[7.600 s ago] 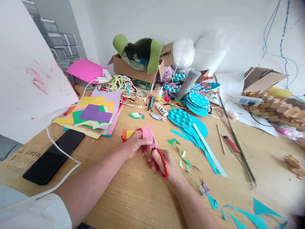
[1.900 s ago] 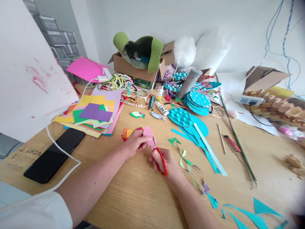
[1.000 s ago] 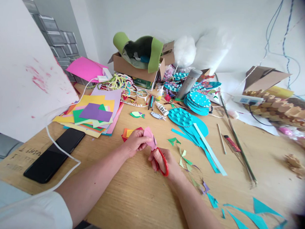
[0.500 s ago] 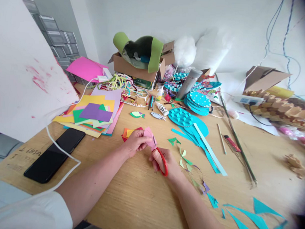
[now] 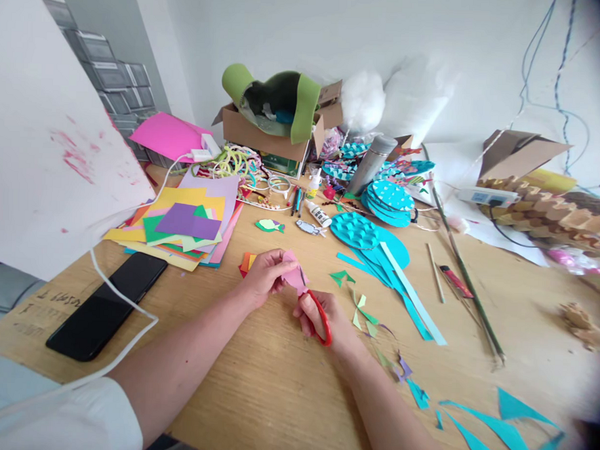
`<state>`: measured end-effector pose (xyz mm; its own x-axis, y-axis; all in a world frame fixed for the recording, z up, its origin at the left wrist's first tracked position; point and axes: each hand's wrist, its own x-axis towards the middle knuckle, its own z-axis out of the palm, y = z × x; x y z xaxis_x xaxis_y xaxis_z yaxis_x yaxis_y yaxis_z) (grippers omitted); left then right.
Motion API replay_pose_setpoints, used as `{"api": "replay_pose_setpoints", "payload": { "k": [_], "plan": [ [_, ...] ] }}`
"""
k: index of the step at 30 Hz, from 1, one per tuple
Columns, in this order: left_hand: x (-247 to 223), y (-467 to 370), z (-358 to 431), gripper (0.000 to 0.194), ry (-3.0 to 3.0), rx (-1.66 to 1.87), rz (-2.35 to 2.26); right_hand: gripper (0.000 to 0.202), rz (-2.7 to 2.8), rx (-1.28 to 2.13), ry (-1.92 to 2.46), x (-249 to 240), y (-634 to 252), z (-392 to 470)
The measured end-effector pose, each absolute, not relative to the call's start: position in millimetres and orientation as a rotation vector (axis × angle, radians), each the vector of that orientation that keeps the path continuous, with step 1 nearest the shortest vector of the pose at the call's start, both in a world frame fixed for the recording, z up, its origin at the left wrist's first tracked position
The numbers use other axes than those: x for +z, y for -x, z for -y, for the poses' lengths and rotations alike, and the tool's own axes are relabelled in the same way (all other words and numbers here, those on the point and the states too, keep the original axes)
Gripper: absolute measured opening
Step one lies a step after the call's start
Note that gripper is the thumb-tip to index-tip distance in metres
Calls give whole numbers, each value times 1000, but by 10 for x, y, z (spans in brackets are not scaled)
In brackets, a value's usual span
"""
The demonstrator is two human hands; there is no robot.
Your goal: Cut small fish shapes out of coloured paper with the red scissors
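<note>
Between the thumb and fingers of my left hand (image 5: pixel 267 276) is a small piece of pink paper (image 5: pixel 292 272). My right hand (image 5: pixel 321 317) is closed around the red handles of a pair of scissors (image 5: pixel 325 321), whose blades lie against the right side of the pink paper. Partly behind my left hand, small red, orange and yellow paper pieces (image 5: pixel 248 261) lie on the table. Farther back are a green and white paper fish (image 5: pixel 270 225) and a grey-white one (image 5: pixel 310 228). Green paper scraps (image 5: pixel 360 311) are scattered to the right of my right hand.
Stacked coloured paper (image 5: pixel 182 227) and a black phone (image 5: pixel 107 307) with a white cable across it are at left. A glue bottle (image 5: pixel 319 214), blue egg-carton piece (image 5: pixel 355 230) and metal flask (image 5: pixel 373 165) stand or lie farther back. A long stick (image 5: pixel 468 283) and blue offcuts (image 5: pixel 494 429) are at right.
The pink paper has turned slightly in my left hand and its top edge sits a little lower. The scissors stay at its right side, their handles tilted slightly to the right.
</note>
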<state>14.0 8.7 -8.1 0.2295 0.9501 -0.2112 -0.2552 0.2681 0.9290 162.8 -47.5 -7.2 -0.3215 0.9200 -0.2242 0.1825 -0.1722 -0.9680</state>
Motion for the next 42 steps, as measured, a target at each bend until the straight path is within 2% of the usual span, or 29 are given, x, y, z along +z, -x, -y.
{"api": "replay_pose_setpoints", "payload": {
  "k": [11,17,34,42],
  "plan": [
    [-61,-128,-97,27,-805,1065,-880,66,1448,1542,1269,-97,-1644,464],
    [-134,-121,-90,36,-865,945,-829,63,1349,1541,1236,-131,-1655,463],
    [-185,-164,-87,25,-1019,992,-910,65,1419,1540,1237,-66,-1635,452],
    [-177,-137,-80,32,-1039,898,-868,65,1412,1540,1247,-124,-1646,452]
  ]
}}
